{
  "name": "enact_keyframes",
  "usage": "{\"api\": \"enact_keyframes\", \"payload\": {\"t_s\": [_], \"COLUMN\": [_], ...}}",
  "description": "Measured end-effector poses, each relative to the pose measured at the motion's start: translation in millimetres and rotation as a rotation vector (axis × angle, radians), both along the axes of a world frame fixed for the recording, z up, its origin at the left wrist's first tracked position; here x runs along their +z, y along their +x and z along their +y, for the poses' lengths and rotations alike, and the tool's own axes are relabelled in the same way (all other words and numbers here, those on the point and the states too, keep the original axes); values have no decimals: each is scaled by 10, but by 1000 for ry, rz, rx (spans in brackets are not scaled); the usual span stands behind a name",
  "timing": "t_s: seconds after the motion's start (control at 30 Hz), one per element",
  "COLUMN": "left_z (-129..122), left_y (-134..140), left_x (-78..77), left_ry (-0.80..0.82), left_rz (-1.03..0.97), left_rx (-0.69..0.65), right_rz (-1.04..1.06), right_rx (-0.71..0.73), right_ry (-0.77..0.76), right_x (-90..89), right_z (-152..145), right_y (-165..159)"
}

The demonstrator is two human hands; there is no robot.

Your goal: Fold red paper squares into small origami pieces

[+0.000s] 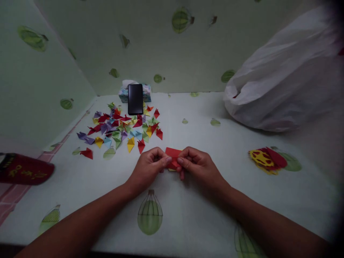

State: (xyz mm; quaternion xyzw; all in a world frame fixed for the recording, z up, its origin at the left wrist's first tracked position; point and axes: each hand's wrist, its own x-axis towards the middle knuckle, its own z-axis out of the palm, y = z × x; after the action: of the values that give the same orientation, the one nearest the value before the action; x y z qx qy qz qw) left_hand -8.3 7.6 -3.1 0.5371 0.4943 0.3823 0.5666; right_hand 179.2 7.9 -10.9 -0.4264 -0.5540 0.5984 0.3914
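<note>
Between my two hands is a small piece of red origami paper [174, 163], partly folded and mostly covered by the fingers. My left hand [150, 165] pinches its left side with thumb and forefinger. On the other side, my right hand [200, 166] grips the right edge, a finger curling below. Behind and under this piece shows a flat red sheet [172, 151], with a bit of yellow paper at its edge. Many folded paper cranes [120, 125] in red, purple, yellow, green and blue lie in a loose pile beyond my left hand.
A dark-screened phone [135, 99] leans on a tissue box [146, 92] behind the cranes. A large white plastic bag [279, 79] stands at the back right. Red and yellow cut-out pieces [266, 160] lie right. A red cylindrical object [29, 170] lies at the left edge.
</note>
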Motion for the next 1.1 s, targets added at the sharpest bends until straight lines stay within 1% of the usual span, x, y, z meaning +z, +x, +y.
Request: {"api": "enact_keyframes", "payload": {"t_s": [0.07, 0.13, 0.2, 0.27, 0.37, 0.47, 0.53, 0.6, 0.77, 0.83, 0.93, 1.1], "left_z": [-2, -17, -38, -52, -48, -28, -21, -26, -57, -58, -46, -27], "left_y": [23, 54, 74, 71, 31, -7, -13, -3, 41, 43, 31, 16], "left_x": [-2, 3, 7, -1, -33, -62, -67, -62, -22, -3, 17, 19], "left_ry": [-37, -90, -108, -68, 47, 129, 176, 193, 55, 24, -33, -90], "left_rz": [-70, -131, -141, -103, -17, 56, 116, 132, -27, -51, -90, -96], "left_rx": [15, -7, -36, -25, 8, -46, -73, -75, -74, -79, -85, -79], "right_rz": [19, 25, 23, -10, -127, -173, -166, -172, -188, -144, -29, 88], "right_rx": [-42, -84, -89, -69, -51, -34, -22, -21, -41, -12, 34, 49], "right_ry": [12, 49, 94, 150, 246, 300, 293, 272, 289, 249, 148, 27], "right_x": [-1, -6, -11, -12, -5, 2, 5, 8, 10, 4, -8, -14], "right_z": [-14, -36, -53, -62, -56, -43, -41, -49, -85, -80, -47, -3], "right_y": [-11, -25, -38, -47, -49, -41, -31, -19, -4, -9, -16, -13]}}
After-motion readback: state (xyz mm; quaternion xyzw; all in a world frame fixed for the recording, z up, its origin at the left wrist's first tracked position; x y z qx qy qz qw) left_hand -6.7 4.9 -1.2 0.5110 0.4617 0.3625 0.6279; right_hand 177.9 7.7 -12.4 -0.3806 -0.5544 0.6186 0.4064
